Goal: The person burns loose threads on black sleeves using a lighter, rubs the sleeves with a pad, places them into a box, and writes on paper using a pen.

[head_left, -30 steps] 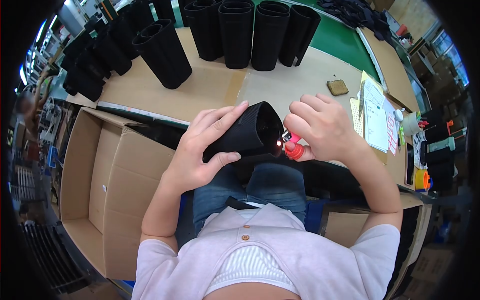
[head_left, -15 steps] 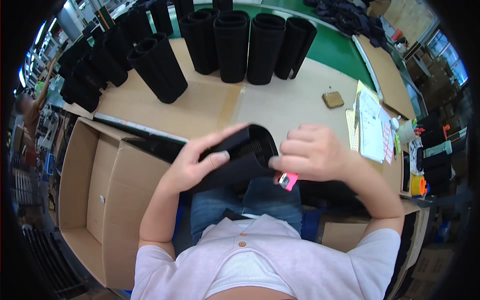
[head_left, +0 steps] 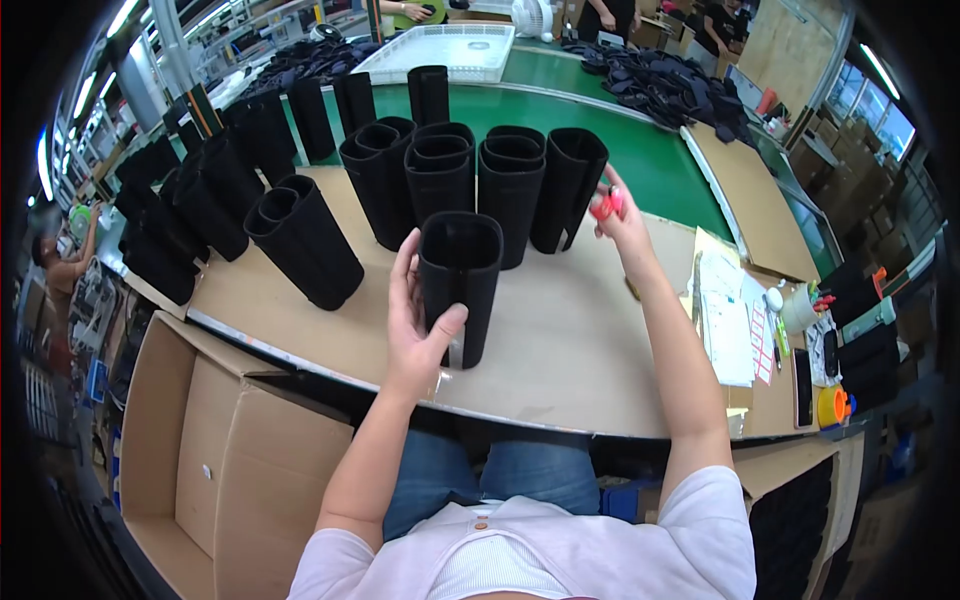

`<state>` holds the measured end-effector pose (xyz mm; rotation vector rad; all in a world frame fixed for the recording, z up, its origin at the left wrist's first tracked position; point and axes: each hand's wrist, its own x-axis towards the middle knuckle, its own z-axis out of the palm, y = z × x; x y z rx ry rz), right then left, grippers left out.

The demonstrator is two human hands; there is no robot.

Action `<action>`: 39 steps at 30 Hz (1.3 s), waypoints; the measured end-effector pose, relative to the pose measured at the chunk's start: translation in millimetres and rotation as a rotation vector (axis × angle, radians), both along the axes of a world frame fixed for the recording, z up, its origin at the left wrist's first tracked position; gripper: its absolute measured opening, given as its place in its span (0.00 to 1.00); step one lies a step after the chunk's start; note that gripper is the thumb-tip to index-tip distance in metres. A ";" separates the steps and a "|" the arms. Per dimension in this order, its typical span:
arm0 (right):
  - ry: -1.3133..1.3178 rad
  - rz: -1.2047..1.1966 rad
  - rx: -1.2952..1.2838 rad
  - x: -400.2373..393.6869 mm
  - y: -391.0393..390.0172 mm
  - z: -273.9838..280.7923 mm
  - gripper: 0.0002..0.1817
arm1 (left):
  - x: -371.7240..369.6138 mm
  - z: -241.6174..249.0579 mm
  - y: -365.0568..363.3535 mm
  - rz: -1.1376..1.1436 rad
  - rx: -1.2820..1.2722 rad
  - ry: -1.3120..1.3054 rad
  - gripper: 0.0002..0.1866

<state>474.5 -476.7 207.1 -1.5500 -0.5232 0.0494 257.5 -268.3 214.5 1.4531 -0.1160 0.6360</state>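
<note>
My left hand (head_left: 412, 335) is wrapped round a black fabric roll (head_left: 463, 265), which stands upright at the front edge of the table (head_left: 570, 370). My right hand (head_left: 622, 222) holds a small red and pink tool (head_left: 604, 205), whose exact kind I cannot make out. It is beside a standing black roll (head_left: 570, 185) at the right end of a row. More black rolls (head_left: 377, 180) stand behind the held one, and another roll (head_left: 305, 240) leans a little to the left of it.
An open cardboard box (head_left: 240, 440) is at the lower left. Papers (head_left: 725, 315), a phone (head_left: 802, 387) and orange tape (head_left: 832, 405) lie at the right. Behind are a green surface (head_left: 640, 165), a white tray (head_left: 440, 55), dark fabric piles (head_left: 655, 90) and other people.
The roll in my left hand has gone from over my lap to upright at the table. My right hand has moved forward, away from that roll, with the red tool. The view has tilted up.
</note>
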 end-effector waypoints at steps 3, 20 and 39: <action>-0.179 -0.079 -0.124 -34.2 -1.5 12.8 0.34 | -0.5 -5.1 -0.3 0.066 -0.003 -0.038 0.42; -0.084 0.529 -0.010 -144.9 142.9 -38.3 0.44 | -42.8 33.4 145.4 1.007 0.074 -0.385 0.21; 0.071 0.556 -0.232 -190.1 73.6 -14.0 0.32 | -72.6 42.2 277.4 1.181 0.823 0.072 0.18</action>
